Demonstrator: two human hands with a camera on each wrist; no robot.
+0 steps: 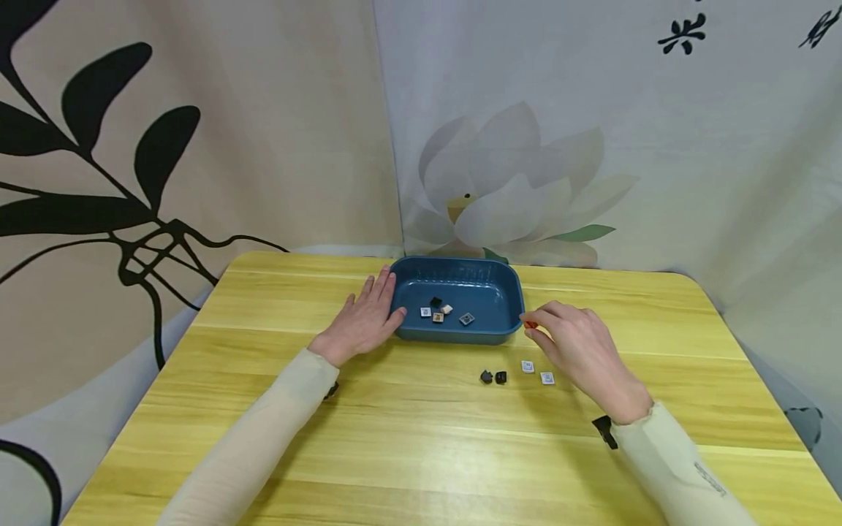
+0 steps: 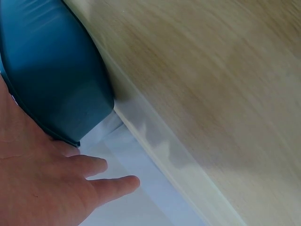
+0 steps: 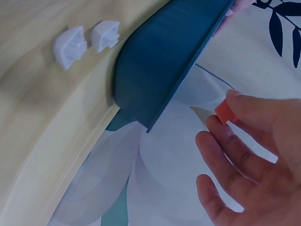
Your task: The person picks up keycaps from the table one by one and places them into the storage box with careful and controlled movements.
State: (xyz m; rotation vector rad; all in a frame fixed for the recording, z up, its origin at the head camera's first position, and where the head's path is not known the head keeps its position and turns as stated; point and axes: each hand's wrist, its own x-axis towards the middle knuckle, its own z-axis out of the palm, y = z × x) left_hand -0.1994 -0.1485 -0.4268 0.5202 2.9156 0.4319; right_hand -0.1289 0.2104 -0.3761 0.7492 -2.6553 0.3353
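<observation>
Between thumb and fingers, my right hand [image 1: 579,347] pinches a small orange-red keycap [image 3: 225,112], close by the right rim of a blue tray [image 1: 460,337]. Against the tray's left side rests my left hand [image 1: 365,318], its fingers straight and spread. Inside the tray lie several keycaps: a white keycap [image 1: 425,312], a black keycap [image 1: 435,301], a grey keycap [image 1: 466,319] and others. On the table in front of it are two white keycaps [image 1: 528,367] and two black keycaps [image 1: 501,378].
The wooden table [image 1: 395,453] carries the tray near its back edge. Behind it hangs a pale curtain [image 1: 296,131] printed with leaves and a lotus flower. A black strap [image 1: 605,431] shows at the right wrist.
</observation>
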